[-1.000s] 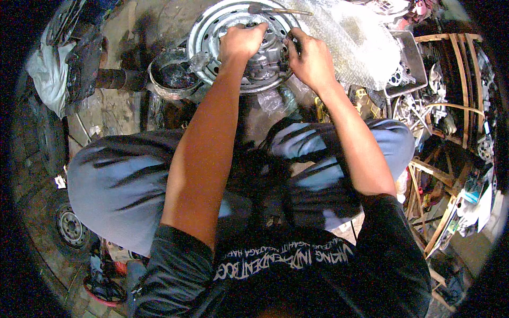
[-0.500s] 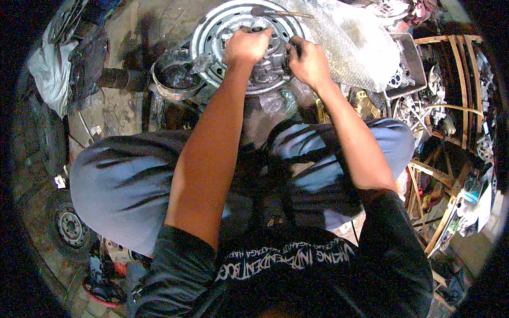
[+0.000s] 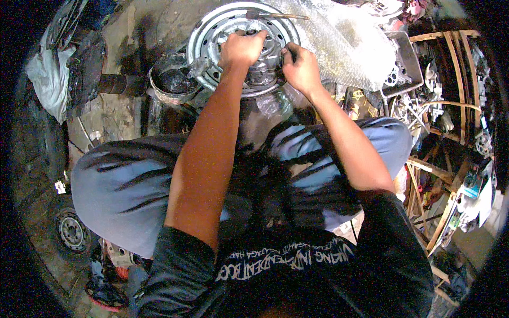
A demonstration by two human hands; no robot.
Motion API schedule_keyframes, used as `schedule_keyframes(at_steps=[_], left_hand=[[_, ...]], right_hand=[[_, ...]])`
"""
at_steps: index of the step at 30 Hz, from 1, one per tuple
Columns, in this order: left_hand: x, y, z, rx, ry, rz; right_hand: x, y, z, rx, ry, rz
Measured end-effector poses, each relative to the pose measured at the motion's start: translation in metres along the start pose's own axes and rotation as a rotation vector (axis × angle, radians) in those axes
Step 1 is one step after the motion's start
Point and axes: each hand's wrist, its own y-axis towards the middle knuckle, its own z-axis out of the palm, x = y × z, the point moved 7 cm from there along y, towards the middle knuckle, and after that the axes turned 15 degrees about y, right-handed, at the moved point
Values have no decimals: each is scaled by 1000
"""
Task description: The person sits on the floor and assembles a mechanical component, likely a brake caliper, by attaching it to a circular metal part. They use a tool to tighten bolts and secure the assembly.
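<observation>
A silvery steel wheel rim (image 3: 198, 40) lies flat in front of me at the top of the view. On its middle rests a grey cast-metal part (image 3: 261, 73), its shape partly covered by my hands. My left hand (image 3: 238, 50) is closed over the top left of this casting. At the casting's right edge is my right hand (image 3: 302, 66), thumb and fingers bent together; whatever they pinch is too small and hidden to make out. Dark smudges mark its fingertips. A paintbrush (image 3: 278, 16) with a wooden handle lies across the rim's far edge.
Left of the rim stands a round basin (image 3: 154, 85) with dark contents. Bubble wrap (image 3: 344, 47) spreads to the right, beside a grey tray (image 3: 416, 63) of metal parts. Wooden frames (image 3: 453, 79) and scrap crowd the far right; a small wheel (image 3: 71, 230) lies lower left.
My right hand has shifted slightly left and nearer to me, still at the casting's edge. My left hand keeps its place on the casting. The whole view has shifted a little.
</observation>
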Motion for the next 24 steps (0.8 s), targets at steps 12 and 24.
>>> schedule_keyframes(at_steps=[12, 24], left_hand=[[3, 3, 2, 14, 22, 23], [4, 13, 3, 15, -30, 22]], right_hand=[[24, -13, 4, 3, -139, -140], [24, -9, 1, -18, -179, -141]])
